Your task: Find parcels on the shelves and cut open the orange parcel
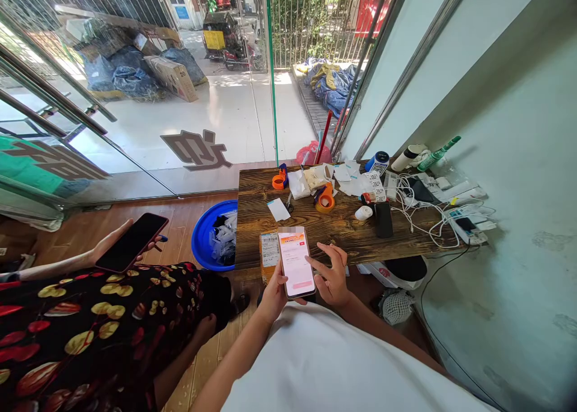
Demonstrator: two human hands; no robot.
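Note:
My left hand [274, 293] grips a smartphone [296, 267] by its lower left side, the lit screen facing up with a mostly white page and an orange band at the top. Over the right part of the screen is my right hand [332, 275], its fingers spread and holding nothing; one fingertip is at the glass, though I cannot tell if it touches. Just behind the phone, a cardboard parcel [269, 252] with a printed label sits at the front edge of the wooden table [252, 189].
Two tape dispensers [324, 199], a white card [278, 210], a dark phone [383, 219] and tangled white cables [433, 219] lie on the table. A blue basin [197, 243] stands left. Beside me, another person's hand [112, 239] holds a dark-screened phone [133, 243].

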